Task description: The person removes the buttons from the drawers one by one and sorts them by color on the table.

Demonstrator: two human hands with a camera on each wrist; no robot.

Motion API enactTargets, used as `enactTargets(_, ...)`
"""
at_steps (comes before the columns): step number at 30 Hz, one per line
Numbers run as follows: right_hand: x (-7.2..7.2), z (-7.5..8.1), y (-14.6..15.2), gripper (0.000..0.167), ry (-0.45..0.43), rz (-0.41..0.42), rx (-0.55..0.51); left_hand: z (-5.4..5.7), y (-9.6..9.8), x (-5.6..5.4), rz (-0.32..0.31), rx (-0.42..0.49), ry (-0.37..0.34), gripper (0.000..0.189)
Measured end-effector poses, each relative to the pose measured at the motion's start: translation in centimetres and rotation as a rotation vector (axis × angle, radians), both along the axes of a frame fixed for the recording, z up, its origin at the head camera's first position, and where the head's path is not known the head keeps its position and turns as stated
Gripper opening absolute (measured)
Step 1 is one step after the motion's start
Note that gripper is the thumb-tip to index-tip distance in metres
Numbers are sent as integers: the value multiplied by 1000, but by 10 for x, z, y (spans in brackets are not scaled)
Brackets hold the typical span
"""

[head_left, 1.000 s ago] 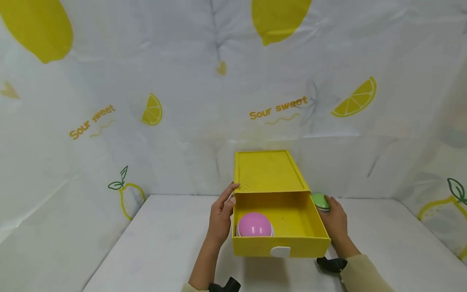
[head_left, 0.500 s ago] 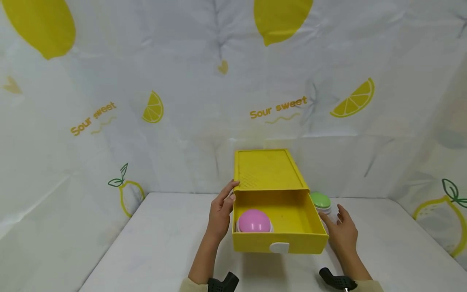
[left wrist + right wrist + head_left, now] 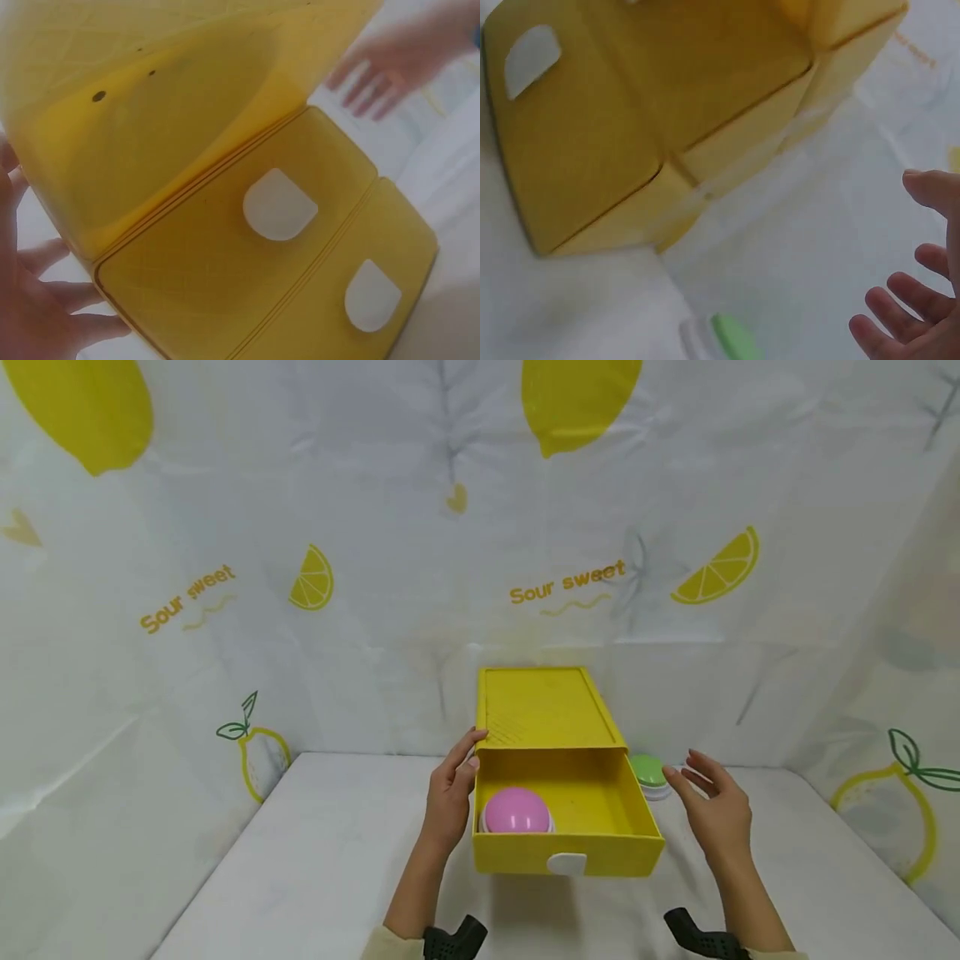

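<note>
No more contact between the right hand [image 3: 722, 814] and the green-topped round thing [image 3: 647, 772]: a second ago right up against it, now drawn back to its right with thumb and fingers spread, holding nothing. In the right wrist view, a plain gap between thumb and green top. In the left wrist view, same right hand blurred, probably from motion. By judgement, placing or adjusting of that piece apparently over, and right hand free for the open drawer [image 3: 622, 856] or for something else in reach.

No comparable change at the left hand [image 3: 447, 802]: as before, along the left side of the yellow drawer unit [image 3: 551, 706], fingers rather straight, touching the edge near the top corner, thumb by the front edge. More a steadying touch than a firm clamp, by the look of it; amount of pressure impossible to tell.

As for places: green-topped thing on the white surface [image 3: 337, 860], just left of the right hand's thumb and beyond the unit's right side. Pink-topped round thing [image 3: 517, 810] between the hands, nearer the left one, inside the open drawer at its front left corner, touched by neither. Drawer unit likewise between the hands, with the top drawer pulled out toward the wrists. Below that drawer, to the right of the left hand's fingers, two closed drawer fronts with white tabs [image 3: 280, 204].
</note>
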State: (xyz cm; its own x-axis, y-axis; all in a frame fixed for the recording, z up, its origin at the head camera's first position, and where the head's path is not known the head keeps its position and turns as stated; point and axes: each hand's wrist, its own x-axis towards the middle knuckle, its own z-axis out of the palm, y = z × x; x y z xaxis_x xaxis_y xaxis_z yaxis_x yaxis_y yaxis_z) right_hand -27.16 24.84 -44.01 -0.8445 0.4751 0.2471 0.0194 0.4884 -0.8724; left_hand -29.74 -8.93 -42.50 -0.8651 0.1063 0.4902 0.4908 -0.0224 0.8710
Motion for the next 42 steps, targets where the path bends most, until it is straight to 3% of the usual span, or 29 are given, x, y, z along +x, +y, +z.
enactTargets(4, 22, 37, -13, 63, 118, 78, 55, 1, 2, 0, 6, 10, 3, 40)
enactTargets(9, 48, 67, -36, 59, 245, 217, 80, 1, 3, -1, 10, 15, -1, 41)
enactTargets(15, 64, 95, -59, 55, 245, 446, 84, 2, 2, 0, 20, 11, -14, 41)
enactTargets(22, 59, 114, -78, 51, 140, 576, 160, 1, 3, -2, 14, 13, -25, 41)
enactTargets(32, 44, 124, -100, 47, 8, 822, 271, 1, 2, 0, 15, 10, -36, 41)
enactTargets(42, 28, 127, -117, 47, -97, 906, 407, 1, 3, -3, 16, 21, -51, 41)
